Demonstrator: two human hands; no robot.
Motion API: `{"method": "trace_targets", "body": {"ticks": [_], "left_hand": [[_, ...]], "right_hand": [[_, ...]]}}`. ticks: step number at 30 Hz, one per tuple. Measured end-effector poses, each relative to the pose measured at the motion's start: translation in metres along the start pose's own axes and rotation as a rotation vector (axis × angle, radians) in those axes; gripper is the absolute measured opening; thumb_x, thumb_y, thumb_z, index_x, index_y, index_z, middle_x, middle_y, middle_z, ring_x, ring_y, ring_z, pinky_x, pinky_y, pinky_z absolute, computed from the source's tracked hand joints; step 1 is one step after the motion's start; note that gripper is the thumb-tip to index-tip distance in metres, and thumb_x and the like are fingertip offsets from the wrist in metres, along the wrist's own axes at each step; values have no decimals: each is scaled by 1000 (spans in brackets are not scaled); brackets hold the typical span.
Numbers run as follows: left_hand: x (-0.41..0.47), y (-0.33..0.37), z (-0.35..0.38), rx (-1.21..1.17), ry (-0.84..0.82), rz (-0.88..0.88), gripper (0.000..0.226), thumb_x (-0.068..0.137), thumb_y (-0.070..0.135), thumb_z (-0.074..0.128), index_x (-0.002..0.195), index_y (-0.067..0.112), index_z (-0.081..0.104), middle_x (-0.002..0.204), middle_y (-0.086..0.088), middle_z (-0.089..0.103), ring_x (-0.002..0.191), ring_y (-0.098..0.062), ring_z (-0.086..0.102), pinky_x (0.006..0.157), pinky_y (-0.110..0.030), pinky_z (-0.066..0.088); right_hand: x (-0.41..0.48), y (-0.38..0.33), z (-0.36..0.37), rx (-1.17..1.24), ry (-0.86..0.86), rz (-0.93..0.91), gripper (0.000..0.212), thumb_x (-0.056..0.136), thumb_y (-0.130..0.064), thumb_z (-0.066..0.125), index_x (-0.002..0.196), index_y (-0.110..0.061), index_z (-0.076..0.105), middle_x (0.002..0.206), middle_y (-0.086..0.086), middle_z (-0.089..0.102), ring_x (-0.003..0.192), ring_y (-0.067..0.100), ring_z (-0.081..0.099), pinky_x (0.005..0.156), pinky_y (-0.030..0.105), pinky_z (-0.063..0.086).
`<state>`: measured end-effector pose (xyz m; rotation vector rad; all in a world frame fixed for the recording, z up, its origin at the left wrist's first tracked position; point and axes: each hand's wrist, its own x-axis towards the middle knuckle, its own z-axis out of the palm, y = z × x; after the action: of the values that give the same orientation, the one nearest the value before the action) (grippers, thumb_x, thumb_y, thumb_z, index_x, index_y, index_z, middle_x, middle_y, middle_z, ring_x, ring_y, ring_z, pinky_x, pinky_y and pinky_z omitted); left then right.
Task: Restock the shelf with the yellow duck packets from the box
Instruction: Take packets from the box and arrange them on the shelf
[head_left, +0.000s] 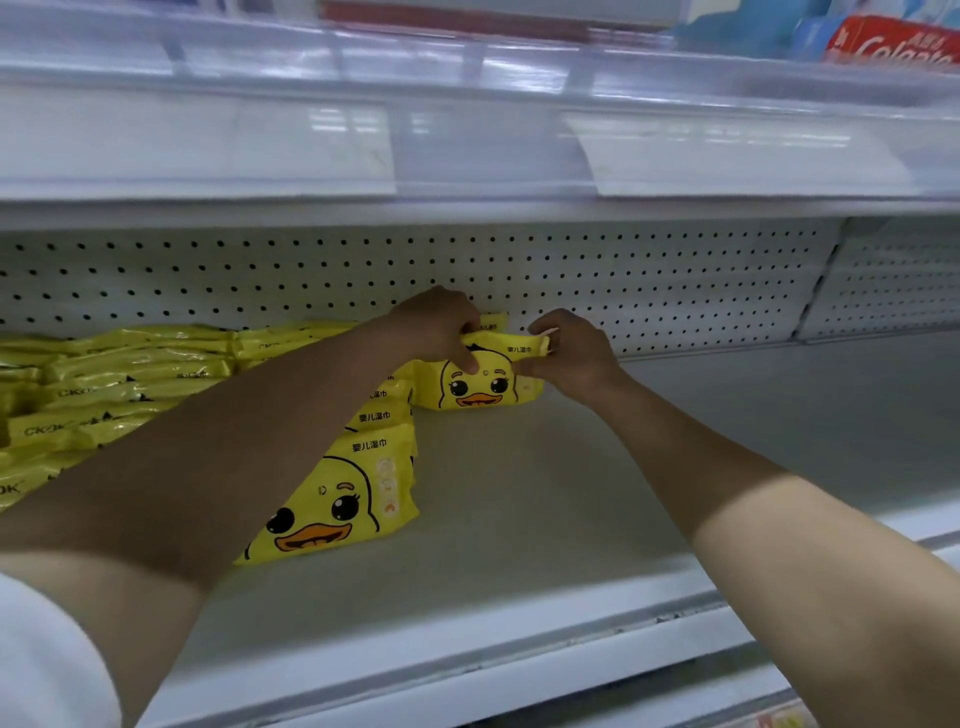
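Observation:
A yellow duck packet (480, 387) stands upright at the back of the white shelf (545, 519), close to the pegboard wall. My left hand (439, 325) grips its top left edge and my right hand (569, 351) pinches its top right corner. In front of it a row of upright duck packets (337, 509) runs toward me, partly hidden behind my left forearm. More yellow packets (114, 384) lie stacked flat at the left. The box is out of view.
The pegboard back wall (649, 291) closes the shelf behind. An upper shelf with clear price-tag holders (727, 150) hangs low overhead, with toothpaste boxes (893, 47) on it at the top right. The shelf's front lip (467, 675) runs below my arms.

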<state>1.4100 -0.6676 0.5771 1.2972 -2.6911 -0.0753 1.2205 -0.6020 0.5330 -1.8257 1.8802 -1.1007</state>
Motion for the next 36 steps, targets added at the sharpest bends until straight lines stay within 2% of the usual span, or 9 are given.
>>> {"method": "trace_targets", "body": {"ticks": [3,5,11,16,19,21,28,33,36], "left_hand": [[-2,-9,6,-30,7,-54,32,72,36,83,75,16,59,76,-1,55,74,-21,53,56,-26,31],[-2,-9,7,-39,12,-77,36,72,37,83,67,19,52,69,2,50,70,-19,50,53,-26,27],[3,-4,7,117,48,-104,44,72,42,81,101,12,66,98,-5,64,91,-24,60,64,-28,43],[1,2,13,260,101,-266,62,74,41,81,121,11,55,117,-8,54,108,-27,55,81,-40,52],[-2,6,19,315,152,-326,82,71,41,83,134,10,42,132,-11,45,122,-30,46,90,-44,48],[-4,12,18,330,158,-336,92,71,41,83,142,11,32,139,-12,39,128,-31,41,93,-43,46],[-35,63,-9,92,252,-319,90,68,36,86,141,20,36,137,-13,38,127,-31,38,94,-45,46],[-87,98,-19,-51,254,-430,84,65,29,88,136,20,43,129,-15,40,121,-33,44,94,-38,46],[-127,114,-21,-78,243,-522,77,69,26,85,135,24,44,132,-14,37,122,-33,43,96,-39,46]], "right_hand": [[-3,11,-2,92,-11,68,66,71,-19,89,129,-16,56,111,1,63,85,11,63,54,4,40],[-6,16,-6,76,-14,77,67,72,-21,88,131,-17,56,117,3,64,89,12,64,59,6,40],[-14,18,-11,32,-43,83,65,74,-26,87,131,-19,56,121,4,63,97,15,63,77,20,43],[-23,23,-17,44,-105,94,64,77,-26,85,133,-19,54,125,4,60,100,16,64,81,22,45],[-31,29,-24,25,-112,88,63,78,-26,83,133,-19,54,124,3,60,96,13,62,73,18,44],[-35,32,-28,22,-121,87,63,79,-26,83,133,-19,53,124,3,59,96,13,62,76,18,44],[-47,20,-53,-20,-154,22,66,76,-27,85,134,-23,53,126,4,59,103,16,62,88,26,49],[-75,0,-69,-65,-227,-99,70,77,-25,83,138,-23,48,130,8,56,112,19,55,87,25,44],[-99,-15,-76,-112,-277,-167,71,80,-26,81,141,-26,44,137,8,53,120,23,53,92,30,46]]}}
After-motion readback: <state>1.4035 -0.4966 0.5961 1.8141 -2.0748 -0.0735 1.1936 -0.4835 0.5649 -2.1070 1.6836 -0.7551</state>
